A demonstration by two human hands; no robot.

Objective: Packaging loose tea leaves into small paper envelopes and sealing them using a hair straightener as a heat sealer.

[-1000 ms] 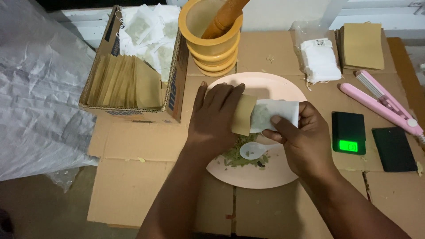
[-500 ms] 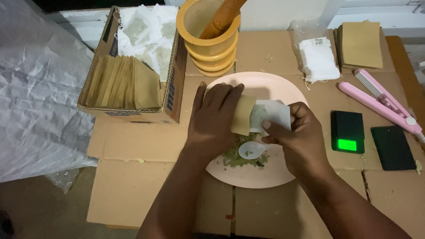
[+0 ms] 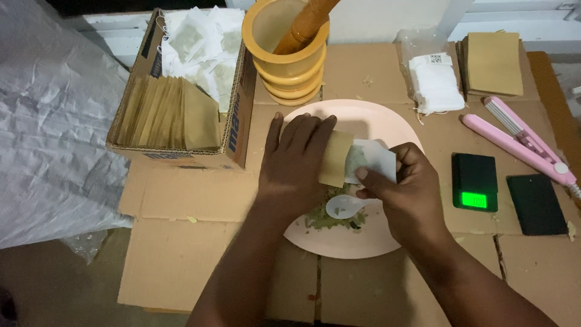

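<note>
1. So, the left hand (image 3: 295, 162) is wrapped around a flat tan paper envelope (image 3: 334, 158), fingers curled over the top of it, holding it above the round pale pink plate (image 3: 387, 127).
2. Right hand (image 3: 407, 192) is closed in a pinch on a white mesh filter bag with greenish herb inside (image 3: 370, 160), thumb on the front, fingers behind.
3. What's changed: a second ago much more of the white bag was sticking out to the right. Now it's shorter and sits further left, and the right hand has crept closer to the left one. Looks to me like the bag is sliding into the envelope's open end, and it's partway in, not fully.
4. Under the hands on the plate there's a small pile of crushed green leaves (image 3: 324, 219) with a white plastic spoon (image 3: 344, 206) lying on it, untouched.
5. Around it: a yellow mortar with a wooden pestle (image 3: 290, 42) behind the plate, a cardboard box of tan envelopes and white bags (image 3: 175, 91) on the left, and a little black pocket scale with a lit green display (image 3: 475, 181) plus a pink hair-straightener-style sealer (image 3: 520, 145) on the right.
</note>
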